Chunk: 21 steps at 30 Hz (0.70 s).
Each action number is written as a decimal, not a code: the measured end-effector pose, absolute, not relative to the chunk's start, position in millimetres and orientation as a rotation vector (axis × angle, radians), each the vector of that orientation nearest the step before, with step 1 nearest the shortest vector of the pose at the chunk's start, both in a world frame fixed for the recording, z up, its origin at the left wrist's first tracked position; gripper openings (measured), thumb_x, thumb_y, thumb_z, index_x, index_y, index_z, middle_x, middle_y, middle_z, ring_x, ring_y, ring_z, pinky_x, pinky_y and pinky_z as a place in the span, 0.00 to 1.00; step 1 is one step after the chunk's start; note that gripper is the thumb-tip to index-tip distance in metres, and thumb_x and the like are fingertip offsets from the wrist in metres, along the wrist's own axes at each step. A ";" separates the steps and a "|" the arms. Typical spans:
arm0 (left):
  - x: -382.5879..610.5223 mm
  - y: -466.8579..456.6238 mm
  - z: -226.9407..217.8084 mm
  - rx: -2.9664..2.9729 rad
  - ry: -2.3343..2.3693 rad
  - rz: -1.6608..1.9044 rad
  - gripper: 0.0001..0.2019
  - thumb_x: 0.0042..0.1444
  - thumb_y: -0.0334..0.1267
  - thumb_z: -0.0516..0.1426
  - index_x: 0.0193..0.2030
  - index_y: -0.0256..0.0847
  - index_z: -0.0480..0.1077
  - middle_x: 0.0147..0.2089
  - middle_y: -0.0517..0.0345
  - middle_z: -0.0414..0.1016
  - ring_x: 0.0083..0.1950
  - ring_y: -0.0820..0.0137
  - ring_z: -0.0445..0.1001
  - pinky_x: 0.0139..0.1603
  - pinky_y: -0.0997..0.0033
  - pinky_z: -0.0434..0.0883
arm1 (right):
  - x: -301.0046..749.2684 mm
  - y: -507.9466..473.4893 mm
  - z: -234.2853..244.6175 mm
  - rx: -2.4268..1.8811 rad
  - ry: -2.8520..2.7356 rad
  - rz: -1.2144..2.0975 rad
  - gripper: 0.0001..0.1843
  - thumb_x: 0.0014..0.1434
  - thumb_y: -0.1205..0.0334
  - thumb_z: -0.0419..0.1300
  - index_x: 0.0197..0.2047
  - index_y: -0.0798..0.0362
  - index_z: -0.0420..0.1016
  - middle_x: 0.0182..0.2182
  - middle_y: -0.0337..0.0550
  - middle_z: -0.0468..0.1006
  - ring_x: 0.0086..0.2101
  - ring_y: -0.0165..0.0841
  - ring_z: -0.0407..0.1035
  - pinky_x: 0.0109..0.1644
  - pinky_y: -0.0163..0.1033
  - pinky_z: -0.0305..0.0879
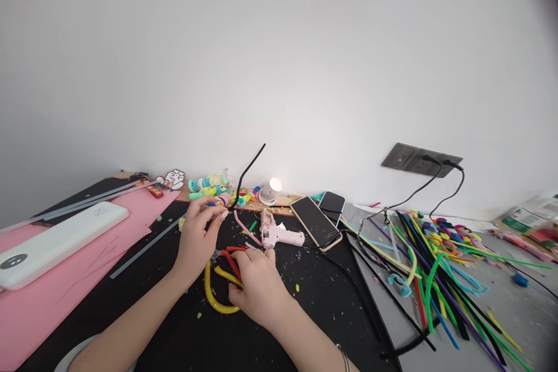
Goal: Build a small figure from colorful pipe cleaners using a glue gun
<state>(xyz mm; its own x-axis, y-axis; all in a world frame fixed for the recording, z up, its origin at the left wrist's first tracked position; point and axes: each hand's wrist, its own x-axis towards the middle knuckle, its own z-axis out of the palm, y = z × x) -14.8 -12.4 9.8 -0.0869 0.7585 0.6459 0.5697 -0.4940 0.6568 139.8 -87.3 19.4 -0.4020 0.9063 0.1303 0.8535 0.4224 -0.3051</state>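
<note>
My left hand is raised a little above the black mat, and its fingertips pinch a black pipe cleaner that curves up toward the wall. My right hand rests on the mat with its fingers closed over red pipe cleaner pieces. A yellow pipe cleaner curls on the mat just left of that hand. A pink glue gun lies right behind my right hand, and a pink pipe cleaner lies between the two hands.
Two phones lie behind the glue gun. A heap of coloured pipe cleaners covers the grey surface at right, with black cables running to a wall socket. A white power bank sits on pink paper at left, beside grey sticks.
</note>
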 end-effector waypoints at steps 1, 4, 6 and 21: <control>-15.7 -11.8 10.0 1.975 1.492 1.636 0.11 0.63 0.42 0.51 0.37 0.42 0.73 0.49 0.50 0.67 0.54 0.58 0.70 0.54 0.57 0.72 | 135.8 -86.5 20.0 -1.589 -2.433 0.266 0.17 0.52 0.64 0.61 0.47 0.57 0.74 0.40 0.53 0.80 0.41 0.44 0.73 0.52 0.50 0.59; -19.7 -9.3 11.2 1.906 1.551 1.681 0.12 0.62 0.44 0.51 0.38 0.43 0.73 0.50 0.50 0.67 0.54 0.59 0.70 0.46 0.62 0.75 | 128.8 -84.3 24.0 -1.740 -2.492 0.246 0.14 0.48 0.70 0.59 0.41 0.60 0.75 0.35 0.55 0.80 0.34 0.43 0.74 0.50 0.50 0.59; -23.1 -7.5 12.3 1.859 1.597 1.706 0.12 0.62 0.45 0.51 0.38 0.43 0.73 0.50 0.50 0.67 0.54 0.59 0.71 0.42 0.65 0.75 | 130.7 -84.1 28.7 -1.791 -2.484 0.256 0.15 0.45 0.72 0.59 0.39 0.61 0.74 0.33 0.55 0.80 0.32 0.43 0.74 0.46 0.47 0.60; -25.3 -5.8 14.5 1.639 1.575 1.671 0.13 0.60 0.48 0.52 0.37 0.42 0.71 0.48 0.51 0.72 0.50 0.60 0.72 0.42 0.66 0.72 | 177.3 -74.8 26.0 -1.573 -1.793 0.508 0.08 0.46 0.71 0.57 0.29 0.49 0.62 0.22 0.35 0.65 0.24 0.32 0.60 0.27 0.35 0.50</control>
<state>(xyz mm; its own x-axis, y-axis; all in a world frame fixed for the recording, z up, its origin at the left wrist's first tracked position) -25.3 -5.8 14.5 -0.2913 0.8190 0.4944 0.4455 -0.3413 0.8277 177.3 -74.8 26.0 -0.0297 0.9707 0.2383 0.7016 0.1900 -0.6868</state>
